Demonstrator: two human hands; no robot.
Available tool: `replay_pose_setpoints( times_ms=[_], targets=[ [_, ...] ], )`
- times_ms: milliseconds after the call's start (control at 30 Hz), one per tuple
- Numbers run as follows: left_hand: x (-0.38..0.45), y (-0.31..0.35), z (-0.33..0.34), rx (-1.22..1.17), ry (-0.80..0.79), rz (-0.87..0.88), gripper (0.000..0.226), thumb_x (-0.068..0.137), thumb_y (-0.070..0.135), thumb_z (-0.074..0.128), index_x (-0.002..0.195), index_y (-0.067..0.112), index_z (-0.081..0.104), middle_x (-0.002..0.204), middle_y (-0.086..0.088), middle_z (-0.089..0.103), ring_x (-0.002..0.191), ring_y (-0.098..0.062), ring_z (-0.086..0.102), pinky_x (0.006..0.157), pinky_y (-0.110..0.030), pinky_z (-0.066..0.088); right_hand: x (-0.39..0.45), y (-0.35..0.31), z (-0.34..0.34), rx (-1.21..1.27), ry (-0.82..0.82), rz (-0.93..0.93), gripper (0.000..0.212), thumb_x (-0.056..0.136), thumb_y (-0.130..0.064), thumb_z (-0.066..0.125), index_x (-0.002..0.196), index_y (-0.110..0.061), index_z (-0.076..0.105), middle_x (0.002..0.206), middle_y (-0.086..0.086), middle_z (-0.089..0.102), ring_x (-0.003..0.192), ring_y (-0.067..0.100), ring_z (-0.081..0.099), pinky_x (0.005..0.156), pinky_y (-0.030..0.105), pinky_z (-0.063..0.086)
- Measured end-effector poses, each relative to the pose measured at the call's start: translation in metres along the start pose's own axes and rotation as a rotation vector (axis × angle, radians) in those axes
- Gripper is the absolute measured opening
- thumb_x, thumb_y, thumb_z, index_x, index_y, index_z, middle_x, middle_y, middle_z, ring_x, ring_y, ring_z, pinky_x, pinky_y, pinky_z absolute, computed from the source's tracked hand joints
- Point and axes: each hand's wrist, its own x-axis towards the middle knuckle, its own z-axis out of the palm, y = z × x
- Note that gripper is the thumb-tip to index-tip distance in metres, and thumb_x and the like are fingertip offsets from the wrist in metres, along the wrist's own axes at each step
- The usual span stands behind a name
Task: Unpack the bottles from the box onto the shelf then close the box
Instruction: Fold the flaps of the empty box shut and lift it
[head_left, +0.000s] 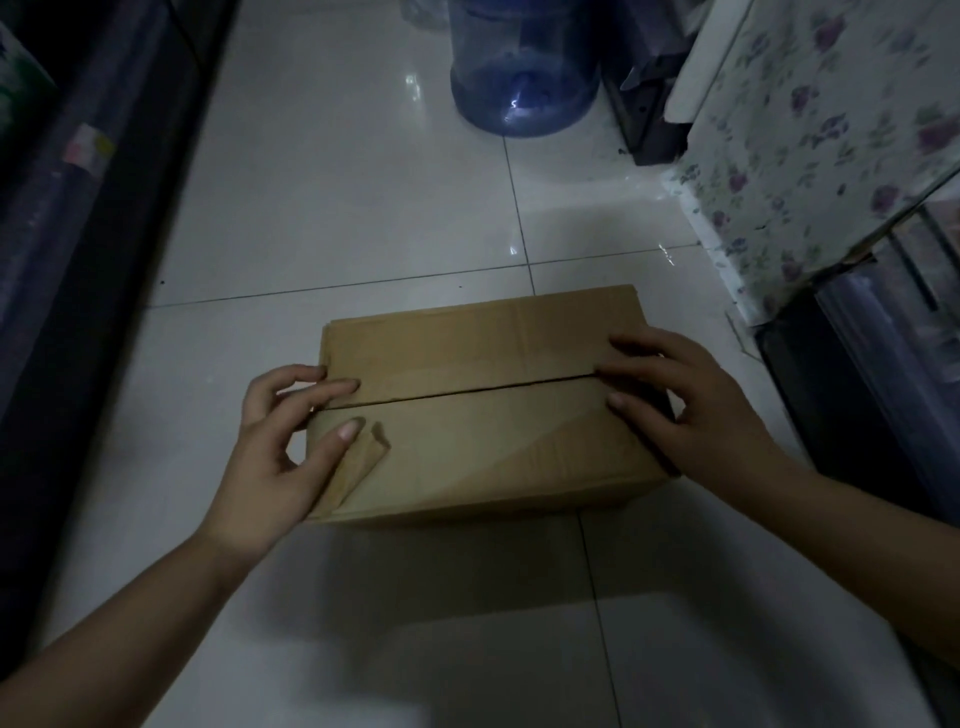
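Tiled floor; both hands flat, pressing closed box flaps.

Dim room, glossy white tiled floor, blue water jug.

Dim home storeroom: tiled floor, water jug, floral-covered cabinet.

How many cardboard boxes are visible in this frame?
1: a brown cardboard box on the white tiled floor, flaps down, left hand and right hand at its ends. No others show.
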Motion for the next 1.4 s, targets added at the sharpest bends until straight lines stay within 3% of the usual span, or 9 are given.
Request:
replay_pose_setpoints(
  times_ms=[133, 267, 433, 600, 767, 967, 1133, 1300, 1400],
  targets=[
    [0.003, 0.008, 0.011, -0.264, -0.053, -0.238, 0.025, 0.090, 0.022, 0.059, 0.110, 0.037, 0.060, 0.149, 0.018, 0.023, 0.119, 0.023, 0.033, 0.100, -0.012, 0.035, -0.004, -0.006, 0.006, 0.272, -0.009, 0.252, 0.042, 0.090, -0.022, 0.060, 0.128, -0.036, 0.053, 0.150, -0.021, 0.024, 0.131, -0.016, 0.023, 0.103, 0.005, 0.024],
    [0.004, 0.018, 0.021, -0.632, -0.097, -0.414, 0.030, 0.096, 0.019, 0.046, 0.113, 0.041, 0.057, 0.115, 0.009, 0.062, 0.084, -0.002, 0.068, 0.065, -0.019, 0.055, -0.004, -0.008, 0.009, 0.493, 0.021, 0.388, 0.043, 0.096, -0.021, 0.050, 0.135, -0.040, 0.045, 0.137, -0.023, 0.039, 0.113, -0.022, 0.037, 0.097, 0.010, 0.040],
    [0.007, 0.014, 0.021, -0.538, -0.066, -0.374, 0.045, 0.095, 0.030, 0.046, 0.132, 0.055, 0.043, 0.124, 0.033, 0.050, 0.106, 0.012, 0.058, 0.082, -0.009, 0.049, 0.000, -0.009, 0.013, 0.398, 0.092, 0.362, 0.043, 0.096, -0.021, 0.050, 0.134, -0.038, 0.047, 0.128, -0.035, 0.038, 0.105, -0.037, 0.033, 0.086, -0.008, 0.031],
    [0.022, 0.033, 0.010, -0.414, -0.065, -0.342, 0.048, 0.099, 0.026, 0.043, 0.141, 0.047, 0.034, 0.134, 0.033, 0.037, 0.098, 0.035, 0.039, 0.079, 0.008, 0.035, 0.013, -0.021, 0.003, 0.377, 0.105, 0.424, 0.047, 0.095, -0.025, 0.051, 0.139, -0.040, 0.042, 0.146, -0.013, 0.041, 0.130, 0.000, 0.039, 0.107, 0.021, 0.036],
    [0.023, 0.073, -0.034, -0.495, -0.024, -0.417, 0.046, 0.098, 0.020, 0.046, 0.135, 0.047, 0.044, 0.123, 0.039, 0.045, 0.100, 0.031, 0.046, 0.084, 0.001, 0.038, 0.020, -0.067, -0.028, 0.416, 0.073, 0.490, 0.049, 0.095, -0.027, 0.051, 0.140, -0.042, 0.040, 0.139, -0.024, 0.040, 0.117, -0.014, 0.042, 0.089, -0.003, 0.036],
    [0.003, 0.158, -0.117, -0.515, 0.015, -0.550, 0.045, 0.097, 0.017, 0.051, 0.130, 0.047, 0.052, 0.119, 0.036, 0.056, 0.112, 0.012, 0.055, 0.102, -0.022, 0.040, 0.028, -0.169, -0.106, 0.485, 0.044, 0.594, 0.047, 0.092, -0.030, 0.055, 0.136, -0.045, 0.044, 0.117, -0.040, 0.043, 0.111, -0.014, 0.045, 0.098, 0.025, 0.043],
    [0.007, 0.276, -0.222, -0.516, 0.044, -0.536, 0.045, 0.097, 0.018, 0.051, 0.131, 0.047, 0.051, 0.133, 0.028, 0.051, 0.114, 0.015, 0.051, 0.102, -0.018, 0.040, 0.060, -0.290, -0.214, 0.502, 0.097, 0.583, 0.044, 0.092, -0.021, 0.055, 0.131, -0.041, 0.047, 0.118, -0.030, 0.047, 0.087, -0.034, 0.045, 0.072, -0.005, 0.041],
    [0.035, 0.421, -0.361, -0.496, 0.070, -0.429, 0.043, 0.096, 0.018, 0.052, 0.125, 0.049, 0.054, 0.132, 0.028, 0.050, 0.108, 0.025, 0.045, 0.092, -0.003, 0.038, 0.104, -0.435, -0.343, 0.480, 0.173, 0.538, 0.043, 0.092, -0.023, 0.057, 0.130, -0.042, 0.049, 0.128, -0.015, 0.053, 0.105, -0.009, 0.052, 0.084, 0.007, 0.043],
    [0.045, 0.493, -0.439, -0.470, 0.061, -0.361, 0.042, 0.096, 0.017, 0.053, 0.125, 0.048, 0.053, 0.123, 0.032, 0.056, 0.104, 0.025, 0.048, 0.100, -0.013, 0.036, 0.121, -0.513, -0.403, 0.466, 0.213, 0.491, 0.044, 0.092, -0.019, 0.056, 0.133, -0.035, 0.049, 0.130, -0.014, 0.050, 0.095, -0.024, 0.048, 0.073, -0.006, 0.038]
  ],
)
